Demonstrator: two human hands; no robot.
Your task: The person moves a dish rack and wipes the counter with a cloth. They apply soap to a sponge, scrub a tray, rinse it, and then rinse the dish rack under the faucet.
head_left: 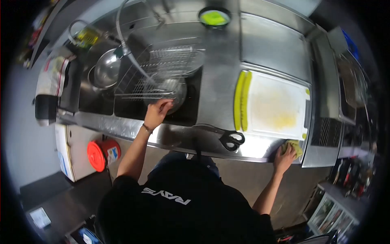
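Observation:
On the right, my right hand (286, 157) is wrapped round a yellow-green cloth (293, 149) at the counter's front edge, below the white cutting board (276, 106). My left hand (157, 113) is over the front of the sink, close to the wire rack (142, 81); its fingers are curled, and whatever they may hold is too small to tell. Black-handled scissors (231, 140) lie on the counter between my hands. Two long yellow-green strips (243, 101) run along the board's left side, and the board has a yellowish stain.
Left of the rack, a metal bowl (107, 69) sits in the sink (95, 101). A flexible faucet hose (122, 36) hangs over the rack. A black bowl (214, 18) with something green stands at the back. A red bucket (96, 156) is below the counter.

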